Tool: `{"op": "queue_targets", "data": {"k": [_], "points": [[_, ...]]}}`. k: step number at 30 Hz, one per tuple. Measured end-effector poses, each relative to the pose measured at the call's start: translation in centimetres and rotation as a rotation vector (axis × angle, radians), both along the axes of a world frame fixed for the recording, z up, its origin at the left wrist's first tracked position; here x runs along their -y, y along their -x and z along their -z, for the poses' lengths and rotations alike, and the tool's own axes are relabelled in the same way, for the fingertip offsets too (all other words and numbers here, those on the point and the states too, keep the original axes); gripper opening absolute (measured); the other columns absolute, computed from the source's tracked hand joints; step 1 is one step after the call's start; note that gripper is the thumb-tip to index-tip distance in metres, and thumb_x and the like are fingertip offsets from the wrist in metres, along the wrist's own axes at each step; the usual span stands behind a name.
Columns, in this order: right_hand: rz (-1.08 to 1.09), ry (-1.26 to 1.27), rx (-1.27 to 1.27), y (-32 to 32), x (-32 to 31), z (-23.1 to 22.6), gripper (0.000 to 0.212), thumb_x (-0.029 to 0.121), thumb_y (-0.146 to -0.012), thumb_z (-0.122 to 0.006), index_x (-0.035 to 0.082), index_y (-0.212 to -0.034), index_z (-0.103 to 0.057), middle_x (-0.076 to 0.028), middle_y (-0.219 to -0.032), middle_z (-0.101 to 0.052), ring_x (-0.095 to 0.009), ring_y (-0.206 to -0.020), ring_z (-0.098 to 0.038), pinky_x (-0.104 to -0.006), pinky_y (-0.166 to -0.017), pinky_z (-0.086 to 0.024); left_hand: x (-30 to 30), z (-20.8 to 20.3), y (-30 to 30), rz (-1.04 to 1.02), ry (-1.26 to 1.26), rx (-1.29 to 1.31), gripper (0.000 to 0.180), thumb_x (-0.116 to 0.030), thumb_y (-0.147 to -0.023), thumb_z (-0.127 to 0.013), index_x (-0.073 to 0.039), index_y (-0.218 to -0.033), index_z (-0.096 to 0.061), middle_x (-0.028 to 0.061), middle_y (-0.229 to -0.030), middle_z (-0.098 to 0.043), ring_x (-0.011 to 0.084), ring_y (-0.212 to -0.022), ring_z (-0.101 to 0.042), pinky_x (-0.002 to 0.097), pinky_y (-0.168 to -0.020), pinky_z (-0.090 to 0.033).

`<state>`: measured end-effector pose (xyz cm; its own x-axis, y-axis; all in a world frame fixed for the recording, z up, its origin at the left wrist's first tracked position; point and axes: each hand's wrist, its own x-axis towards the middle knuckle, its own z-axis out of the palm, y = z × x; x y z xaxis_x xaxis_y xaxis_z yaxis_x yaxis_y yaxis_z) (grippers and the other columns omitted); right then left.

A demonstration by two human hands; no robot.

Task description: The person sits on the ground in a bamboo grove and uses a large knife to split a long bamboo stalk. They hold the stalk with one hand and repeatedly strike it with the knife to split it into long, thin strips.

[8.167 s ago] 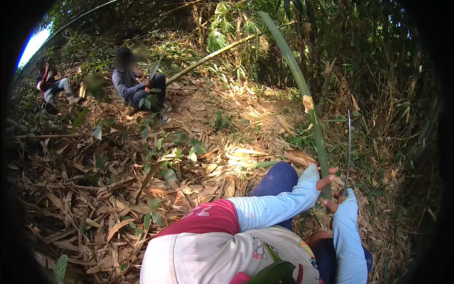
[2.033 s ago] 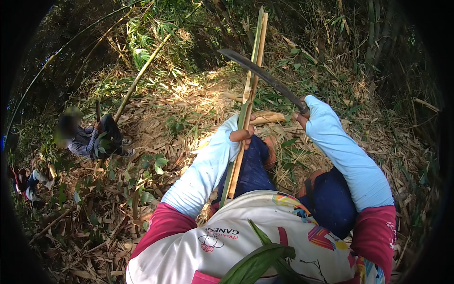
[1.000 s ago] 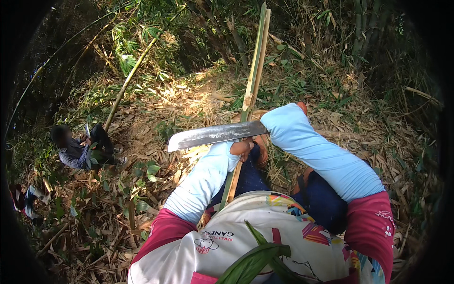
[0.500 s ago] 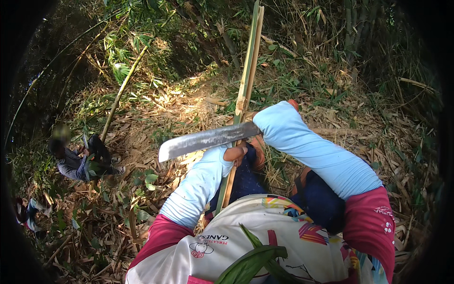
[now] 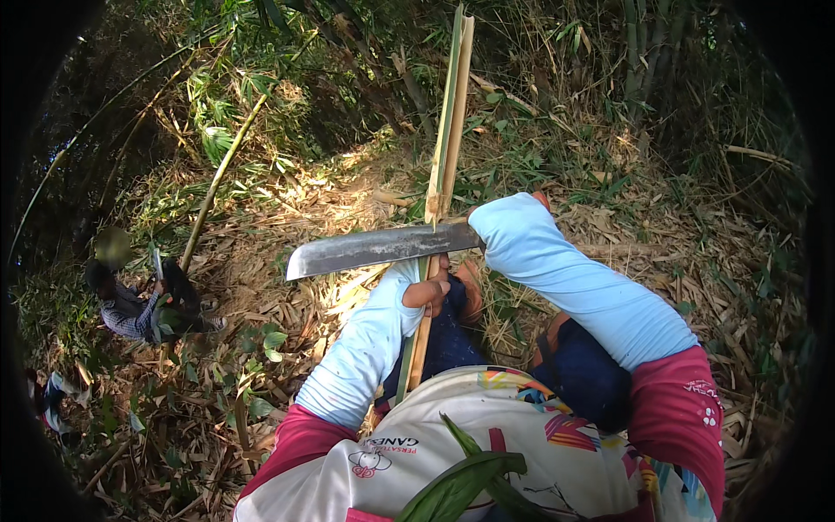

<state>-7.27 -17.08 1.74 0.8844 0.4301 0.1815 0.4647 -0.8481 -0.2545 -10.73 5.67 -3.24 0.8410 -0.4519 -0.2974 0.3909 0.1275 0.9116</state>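
What I watch from here is a crossing: the split bamboo runs away from the wearer's body, its long axis nearly straight ahead with the far end leaning slightly right, and the machete lies almost square across it. The blade meets the bamboo just beyond the left hand, its blunt tip well out to the left of the bamboo and its handle end to the right. I can't tell from my feed how deep the edge sits, or whether it is in the wood at all.

The left hand is the nearer one, directly on the bamboo: fingers curled round it, thumb laid over the side facing me. The right hand is just to the right of the bamboo, apart from it, and the blade comes straight out of its grasp. A light blue sleeve hides the handle and most of the fingers; I take the fist to be wrapped round it, but can't make out how tightly.

Well to the left of the bamboo sits a co-worker.
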Motion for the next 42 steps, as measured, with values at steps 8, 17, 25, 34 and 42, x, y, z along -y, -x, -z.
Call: {"op": "queue_targets", "data": {"k": [8, 17, 25, 34, 42], "points": [[-0.048, -0.054, 0.063, 0.6, -0.1, 0.6, 0.011, 0.007, -0.065, -0.067, 0.007, -0.075, -0.063, -0.017, -0.071, -0.063, -0.035, -0.072, -0.066, -0.0436, -0.062, -0.051, 0.7, 0.0, 0.6, 0.054, 0.075, -0.020, 0.031, -0.002, -0.082, -0.060, -0.008, -0.111, -0.048, 0.0000, -0.072, -0.048, 0.0096, -0.048, -0.041, 0.0254, -0.044, -0.034], [-0.120, -0.054, 0.098, 0.9, -0.3, 0.8, 0.008, 0.009, -0.066, -0.066, 0.007, -0.074, -0.064, -0.016, -0.069, -0.063, -0.036, -0.069, -0.066, -0.0438, -0.061, -0.050, 1.1, 0.2, 1.1, -0.011, 0.004, 0.009, 0.034, 0.002, -0.081, -0.058, -0.007, -0.113, -0.051, 0.0026, -0.075, -0.051, 0.0103, -0.049, -0.042, 0.0258, -0.045, -0.036], [-0.022, -0.042, 0.009, 0.1, 0.9, -0.3, 0.013, 0.006, -0.066, -0.068, 0.005, -0.078, -0.063, -0.018, -0.074, -0.064, -0.039, -0.074, -0.065, -0.0453, -0.064, -0.050, 0.6, 0.0, 0.9, -0.020, 0.059, -0.003, 0.031, 0.001, -0.080, -0.059, -0.007, -0.109, -0.051, 0.0008, -0.073, -0.048, 0.0099, -0.051, -0.039, 0.0263, -0.047, -0.033], [0.196, -0.336, 0.213, -1.7, 4.2, 0.4, 0.011, 0.003, -0.070, -0.063, 0.004, -0.080, -0.061, -0.018, -0.074, -0.062, -0.039, -0.075, -0.063, -0.0453, -0.067, -0.049, 0.6, -1.0, 1.6, 0.012, -0.003, 0.016, 0.036, 0.001, -0.079, -0.061, -0.005, -0.114, -0.053, 0.0022, -0.075, -0.051, 0.0106, -0.054, -0.041, 0.0274, -0.050, -0.033], [0.237, -0.428, 0.217, -1.1, 4.8, -1.6, 0.010, 0.001, -0.072, -0.062, 0.005, -0.080, -0.060, -0.018, -0.076, -0.061, -0.038, -0.073, -0.063, -0.0439, -0.066, -0.048, 1.4, -1.7, 2.0, 0.038, -0.040, 0.054, 0.034, 0.002, -0.076, -0.059, -0.004, -0.108, -0.051, 0.0026, -0.071, -0.052, 0.0139, -0.051, -0.048, 0.0268, -0.048, -0.040]]}}
